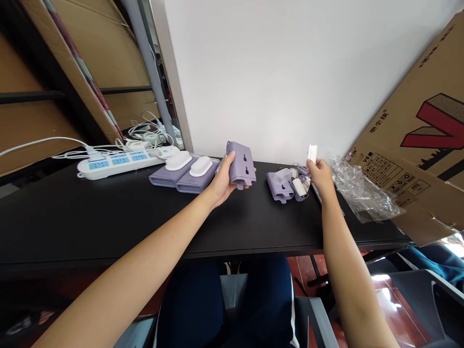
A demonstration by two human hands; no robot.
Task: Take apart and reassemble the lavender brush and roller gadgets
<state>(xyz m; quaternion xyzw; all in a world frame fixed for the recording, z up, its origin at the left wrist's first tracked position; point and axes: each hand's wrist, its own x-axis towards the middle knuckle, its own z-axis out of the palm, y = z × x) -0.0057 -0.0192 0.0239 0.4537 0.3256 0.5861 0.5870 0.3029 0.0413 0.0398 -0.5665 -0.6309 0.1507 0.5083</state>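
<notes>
My left hand (pixel 225 181) is wrapped round a purple plastic housing (pixel 242 163), held up above the black table with its slotted face showing and an open end toward me. Off to the right, my right hand (pixel 320 175) pinches a small white slotted plastic piece (pixel 312 152) upright. Between the hands, a second purple housing (pixel 281 192) lies on the table with a clear plastic piece (pixel 283 176) on top. Beside it sits a cluster of small purple and white parts (pixel 299 187). Left of my left hand lie two purple boxes (pixel 195 181) with white oval pieces on them.
A white power strip (pixel 108 164) with blue sockets and tangled white cables (pixel 148 133) occupies the table's left side. Crumpled clear plastic bags (pixel 362 191) lie at the right, against a large cardboard box (pixel 416 135). A white wall (pixel 261 77) rises behind the black table (pixel 250 227).
</notes>
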